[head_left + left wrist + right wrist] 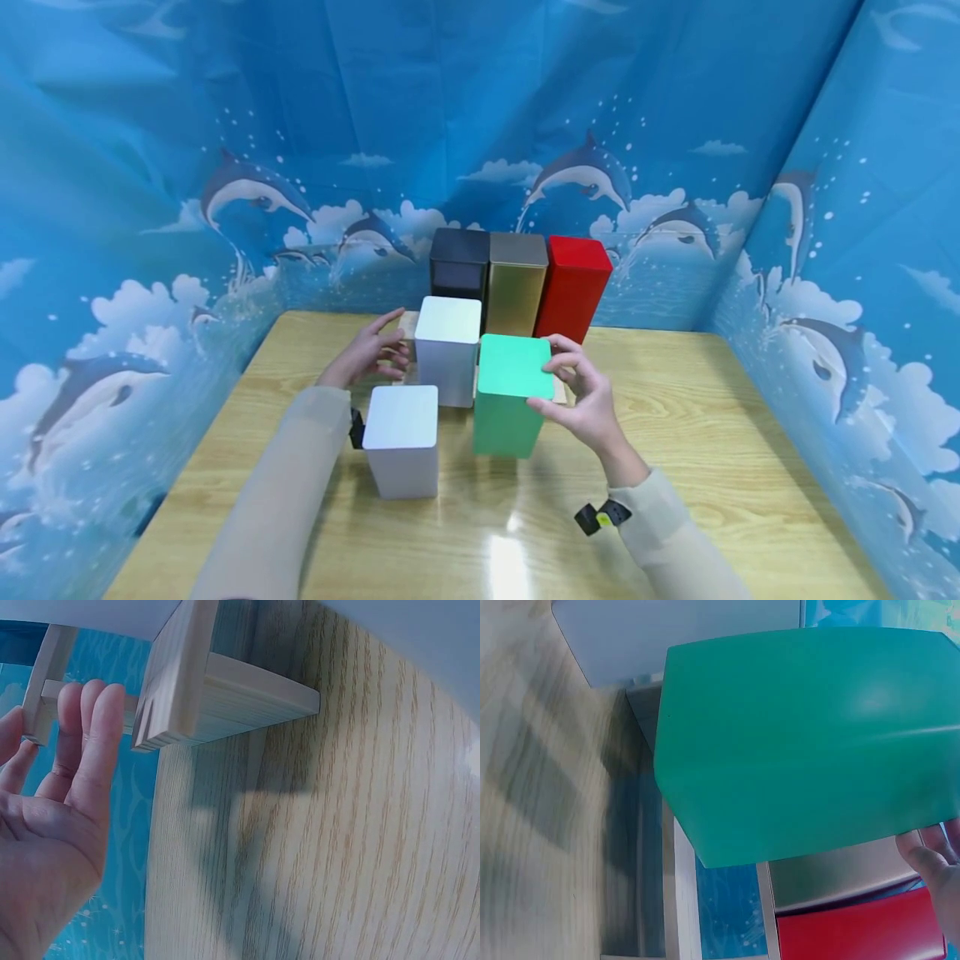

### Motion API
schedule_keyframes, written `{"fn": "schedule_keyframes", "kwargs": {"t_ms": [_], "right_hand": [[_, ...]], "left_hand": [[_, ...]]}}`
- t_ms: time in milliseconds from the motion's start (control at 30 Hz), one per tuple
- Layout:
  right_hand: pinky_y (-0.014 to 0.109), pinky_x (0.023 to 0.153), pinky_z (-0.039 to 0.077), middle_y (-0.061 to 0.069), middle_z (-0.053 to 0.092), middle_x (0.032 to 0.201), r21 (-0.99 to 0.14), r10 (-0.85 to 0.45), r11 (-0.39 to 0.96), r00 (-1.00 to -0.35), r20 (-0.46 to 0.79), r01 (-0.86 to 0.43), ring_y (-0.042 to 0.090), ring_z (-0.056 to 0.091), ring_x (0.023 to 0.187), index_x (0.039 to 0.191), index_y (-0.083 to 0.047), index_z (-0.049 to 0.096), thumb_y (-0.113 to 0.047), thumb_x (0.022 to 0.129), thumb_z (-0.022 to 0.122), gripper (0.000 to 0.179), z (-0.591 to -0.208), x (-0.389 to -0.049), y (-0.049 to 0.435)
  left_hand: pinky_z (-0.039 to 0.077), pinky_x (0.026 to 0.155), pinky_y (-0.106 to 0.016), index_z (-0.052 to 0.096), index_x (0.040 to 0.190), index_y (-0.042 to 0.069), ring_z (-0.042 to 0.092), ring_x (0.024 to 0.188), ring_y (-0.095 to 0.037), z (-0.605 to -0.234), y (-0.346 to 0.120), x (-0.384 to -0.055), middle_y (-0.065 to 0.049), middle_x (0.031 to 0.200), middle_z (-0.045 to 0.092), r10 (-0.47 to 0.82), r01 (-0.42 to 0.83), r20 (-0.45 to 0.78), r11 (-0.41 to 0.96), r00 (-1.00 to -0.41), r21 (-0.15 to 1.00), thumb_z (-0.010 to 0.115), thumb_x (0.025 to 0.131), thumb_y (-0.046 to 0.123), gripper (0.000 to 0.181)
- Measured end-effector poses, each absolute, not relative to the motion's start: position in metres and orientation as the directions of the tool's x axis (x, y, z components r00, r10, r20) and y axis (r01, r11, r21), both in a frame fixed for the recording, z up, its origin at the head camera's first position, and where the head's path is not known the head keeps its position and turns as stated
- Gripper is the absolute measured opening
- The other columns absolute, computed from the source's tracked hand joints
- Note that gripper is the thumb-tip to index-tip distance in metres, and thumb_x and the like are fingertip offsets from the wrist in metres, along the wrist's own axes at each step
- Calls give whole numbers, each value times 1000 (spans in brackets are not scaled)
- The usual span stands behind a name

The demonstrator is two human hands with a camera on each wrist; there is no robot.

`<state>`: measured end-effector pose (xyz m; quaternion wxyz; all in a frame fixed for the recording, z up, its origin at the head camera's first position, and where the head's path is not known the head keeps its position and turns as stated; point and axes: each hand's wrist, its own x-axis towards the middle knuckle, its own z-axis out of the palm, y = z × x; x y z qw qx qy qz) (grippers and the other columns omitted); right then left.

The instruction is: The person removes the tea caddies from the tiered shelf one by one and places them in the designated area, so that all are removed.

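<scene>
My right hand [588, 400] grips the green box [513, 425] near its top, with the thumb at the front corner and fingers along the right side. In the right wrist view the green box [802, 742] overlaps the wooden rack [681, 892] from above. My left hand [366, 354] is beside the rack's left end with loosely bent fingers and nothing in its grasp. In the left wrist view, its fingertips [105, 705] overlap a rack bar. One white box [447, 362] stands at the rack, right of my left hand.
Behind stand a black box [459, 258], a gold box [516, 287] and a red box [573, 287] in a row. Another white box [402, 442] is on the wooden table [660, 450], close to my left sleeve. Dolphin-print sheets [420, 108] surround the table's back and sides.
</scene>
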<state>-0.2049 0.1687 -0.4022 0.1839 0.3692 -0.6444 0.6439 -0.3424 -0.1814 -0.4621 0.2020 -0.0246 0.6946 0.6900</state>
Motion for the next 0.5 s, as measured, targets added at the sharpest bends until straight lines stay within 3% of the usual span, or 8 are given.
{"fn": "schedule_keyframes", "kwargs": {"t_ms": [500], "right_hand": [[47, 95, 43, 28, 39, 131, -736, -306, -85, -685, 661, -672, 38, 36, 123, 97, 5, 53, 15, 66, 74, 39, -412, -191, 159]], "left_hand": [[55, 70, -47, 21, 147, 36, 63, 75, -24, -463, -181, -342, -15, 97, 58, 241, -308, -312, 58, -919, 950, 47, 98, 28, 56]]}}
